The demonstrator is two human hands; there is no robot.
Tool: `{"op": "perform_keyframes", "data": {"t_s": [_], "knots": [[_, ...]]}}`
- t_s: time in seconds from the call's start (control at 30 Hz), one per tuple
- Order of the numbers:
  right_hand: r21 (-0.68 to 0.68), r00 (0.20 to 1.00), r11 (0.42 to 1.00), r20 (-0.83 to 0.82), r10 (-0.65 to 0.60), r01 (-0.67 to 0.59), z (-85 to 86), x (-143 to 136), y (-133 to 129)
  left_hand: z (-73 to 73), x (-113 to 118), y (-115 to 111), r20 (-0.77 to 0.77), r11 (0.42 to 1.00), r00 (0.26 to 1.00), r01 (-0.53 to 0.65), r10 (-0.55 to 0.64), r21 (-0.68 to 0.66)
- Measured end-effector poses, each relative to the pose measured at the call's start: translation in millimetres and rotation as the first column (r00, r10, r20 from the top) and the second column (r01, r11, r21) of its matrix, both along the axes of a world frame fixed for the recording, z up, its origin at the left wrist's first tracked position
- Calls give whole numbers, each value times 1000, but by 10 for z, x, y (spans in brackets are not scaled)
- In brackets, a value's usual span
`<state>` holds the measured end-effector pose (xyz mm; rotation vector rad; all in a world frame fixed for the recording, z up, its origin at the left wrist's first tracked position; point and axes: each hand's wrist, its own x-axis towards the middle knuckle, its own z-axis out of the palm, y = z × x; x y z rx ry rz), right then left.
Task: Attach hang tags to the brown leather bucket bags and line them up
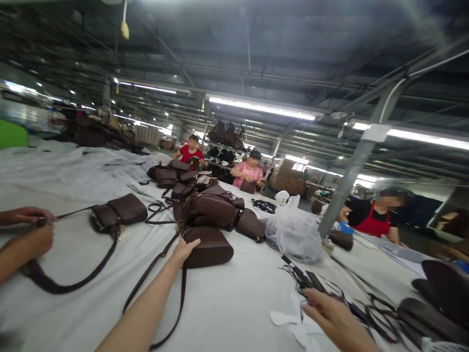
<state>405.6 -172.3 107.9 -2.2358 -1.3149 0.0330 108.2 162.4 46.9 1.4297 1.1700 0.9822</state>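
My left hand (186,250) grips the left edge of a dark brown handbag (210,247), its thumb resting on the top face and the other fingers partly hidden. The bag lies on the white-covered table, and its long strap (183,298) trails toward me. Over to the right, my right hand (326,313) is at a cluster of black tags (302,276) with thin cords. Its fingers are curled together at the near end of the cluster; what they pinch is too small to make out. White paper pieces (293,320) lie beside and below those fingers.
More brown bags (214,210) are heaped behind mine. At left, another person's hands (36,237) hold the strap of a brown bag (122,210). A clear plastic bag (293,230), a metal post (361,171) and brown bags (432,313) stand right. Several co-workers are farther off.
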Motion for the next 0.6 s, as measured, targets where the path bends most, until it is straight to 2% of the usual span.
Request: {"op": "perform_keyframes", "data": {"t_s": [0.07, 0.17, 0.27, 0.37, 0.47, 0.53, 0.6], "knots": [[9, 977, 999, -207, 46, -45, -224, -289, 376, -48, 94, -16, 18, 1000, 1000, 2, -1, -24], [16, 865, 999, -501, 37, -34, -431, -594, 842, -136, 133, -199, 51, 1000, 999, -15, 15, -7], [81, 772, 997, -632, 66, -19, -502, -856, 1091, -270, 136, -554, 68, 974, 997, -50, 35, 221], [253, 756, 962, -609, 240, -102, -410, -1153, 1052, -478, 216, -1091, 5, 886, 999, 33, -39, 462], [366, 684, 890, -576, 447, -273, -273, -1450, 800, -684, 385, -1747, -55, 801, 972, 219, -228, 558], [397, 683, 875, -560, 469, -275, -250, -1569, 587, -757, 490, -2161, -74, 778, 944, 308, -321, 548], [429, 763, 889, -516, 389, -163, -286, -1575, 361, -764, 542, -2491, -128, 766, 912, 398, -389, 506]]}}
